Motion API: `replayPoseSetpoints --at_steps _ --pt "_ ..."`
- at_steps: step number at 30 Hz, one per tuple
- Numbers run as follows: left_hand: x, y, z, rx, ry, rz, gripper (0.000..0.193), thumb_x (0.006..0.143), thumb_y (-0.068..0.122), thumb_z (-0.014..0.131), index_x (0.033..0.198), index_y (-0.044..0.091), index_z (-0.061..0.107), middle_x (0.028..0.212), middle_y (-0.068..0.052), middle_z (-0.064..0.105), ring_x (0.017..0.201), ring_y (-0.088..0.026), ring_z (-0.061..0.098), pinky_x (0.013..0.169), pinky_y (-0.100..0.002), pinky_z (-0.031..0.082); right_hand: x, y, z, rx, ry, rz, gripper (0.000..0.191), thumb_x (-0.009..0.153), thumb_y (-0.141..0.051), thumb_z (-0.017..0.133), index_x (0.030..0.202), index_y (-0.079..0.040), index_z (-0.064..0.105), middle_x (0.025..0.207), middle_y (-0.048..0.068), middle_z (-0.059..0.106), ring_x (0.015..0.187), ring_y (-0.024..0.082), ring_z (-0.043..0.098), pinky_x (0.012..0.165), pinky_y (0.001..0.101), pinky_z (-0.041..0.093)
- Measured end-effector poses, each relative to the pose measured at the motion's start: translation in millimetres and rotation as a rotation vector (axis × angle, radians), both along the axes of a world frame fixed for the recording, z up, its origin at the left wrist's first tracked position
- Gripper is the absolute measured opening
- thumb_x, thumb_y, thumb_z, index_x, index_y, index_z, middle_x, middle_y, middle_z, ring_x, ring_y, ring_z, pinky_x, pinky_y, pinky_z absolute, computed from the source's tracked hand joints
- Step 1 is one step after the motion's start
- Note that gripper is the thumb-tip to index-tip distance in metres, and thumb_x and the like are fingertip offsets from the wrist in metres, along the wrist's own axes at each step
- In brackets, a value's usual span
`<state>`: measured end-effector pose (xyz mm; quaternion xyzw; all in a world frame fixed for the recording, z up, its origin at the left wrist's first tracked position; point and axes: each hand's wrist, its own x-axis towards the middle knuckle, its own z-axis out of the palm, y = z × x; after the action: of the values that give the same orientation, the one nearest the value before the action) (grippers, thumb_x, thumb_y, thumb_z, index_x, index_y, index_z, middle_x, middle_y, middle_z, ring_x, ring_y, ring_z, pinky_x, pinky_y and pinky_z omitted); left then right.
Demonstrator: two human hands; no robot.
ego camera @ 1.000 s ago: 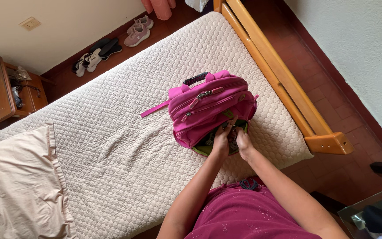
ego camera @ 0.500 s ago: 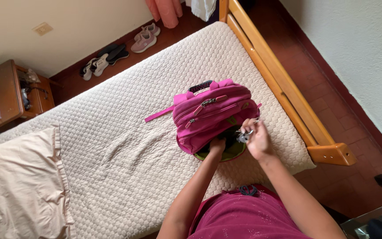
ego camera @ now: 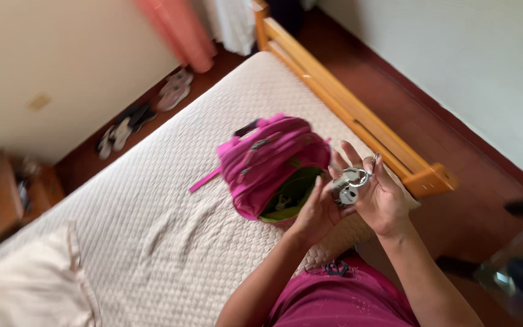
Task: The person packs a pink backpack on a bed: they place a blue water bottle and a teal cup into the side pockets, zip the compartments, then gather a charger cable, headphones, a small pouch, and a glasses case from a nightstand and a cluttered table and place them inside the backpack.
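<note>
**Metal Handcuffs Held Above Open Pink Backpack**

Seen from the head view: a pair of shiny metal handcuffs [ego camera: 348,183], raised between both hands just beside the open backpack, above the near edge of the bed. Rested against the palm and fingers of the right hand [ego camera: 378,197], fingers spread and half curled around the cuffs. Touched from the other side by the left hand [ego camera: 319,209], fingers closed lightly on the lower cuff. Exact grip blurred, hard to tell finer detail.

Just beside the hands, lying on the bed: a pink backpack [ego camera: 269,163], main compartment gaping toward the person, green lining [ego camera: 292,197] showing inside, one pink strap [ego camera: 204,180] trailing out over the cover. Underneath, a cream quilted bedspread [ego camera: 152,230], with a pale pillow [ego camera: 28,290] at the far corner. Along the bed's side, a wooden bed frame [ego camera: 364,124], ending in a corner post near the right hand.

Farther out: red-brown floor, several pairs of shoes [ego camera: 143,112] lined against the wall, a wooden nightstand [ego camera: 4,194] beyond the pillow. At the bottom edge, a magenta shirt [ego camera: 340,300] on the person.
</note>
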<state>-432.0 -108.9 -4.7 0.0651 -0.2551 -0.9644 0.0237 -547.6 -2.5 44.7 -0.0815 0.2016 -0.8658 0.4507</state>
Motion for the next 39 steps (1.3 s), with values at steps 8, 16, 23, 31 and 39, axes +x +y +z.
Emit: replayPoseSetpoints --at_steps 8,16,23,31,39 --pt "-12 96 -17 -0.103 -0.063 -0.234 0.045 0.11 0.028 0.05 0.149 0.006 0.048 0.141 -0.009 0.06 0.127 -0.019 0.06 0.11 -0.037 0.048 33 136 -2 0.013 -0.052 -0.365 0.037 0.112 -0.036 0.04 0.093 -0.009 0.058 0.16 0.02 0.043 0.154 0.04 0.035 0.123 0.0556 0.031" --pt "-48 239 -53 -0.156 -0.196 -0.618 0.041 0.111 0.032 0.049 0.134 -0.001 0.057 0.121 -0.012 0.07 0.115 -0.025 0.066 0.105 -0.044 0.051 63 315 -53 0.423 0.092 -0.823 0.039 0.112 -0.038 0.044 0.089 -0.009 0.056 0.133 0.031 0.064 0.128 0.04 0.061 0.111 0.053 0.047" --pt "-84 400 -119 -0.604 0.026 -0.921 0.062 0.109 0.053 0.033 0.149 0.008 0.046 0.144 -0.012 0.054 0.137 -0.023 0.049 0.117 -0.043 0.035 69 464 -131 0.434 -0.15 -0.915 0.041 0.109 -0.044 0.048 0.085 -0.012 0.056 0.13 0.027 0.067 0.117 0.033 0.066 0.105 0.0479 0.049" --pt "-140 579 -207 -0.326 -0.43 -1.032 0.06 0.105 0.05 0.04 0.145 0.006 0.049 0.139 -0.011 0.059 0.126 -0.024 0.06 0.099 -0.048 0.053 -26 608 -190 0.69 -0.326 -0.712 0.055 0.103 -0.048 0.04 0.113 -0.005 0.072 0.129 0.017 0.067 0.116 0.022 0.064 0.103 0.0373 0.049" --pt "-225 636 -286 -0.59 -0.715 -0.581 0.029 0.103 0.02 0.06 0.123 0.0 0.07 0.107 -0.006 0.074 0.093 -0.015 0.07 0.08 -0.033 0.061 -155 615 -268 1.195 0.039 -0.65 0.045 0.11 -0.041 0.039 0.115 -0.004 0.064 0.111 0.014 0.077 0.101 0.02 0.072 0.092 0.0333 0.055"
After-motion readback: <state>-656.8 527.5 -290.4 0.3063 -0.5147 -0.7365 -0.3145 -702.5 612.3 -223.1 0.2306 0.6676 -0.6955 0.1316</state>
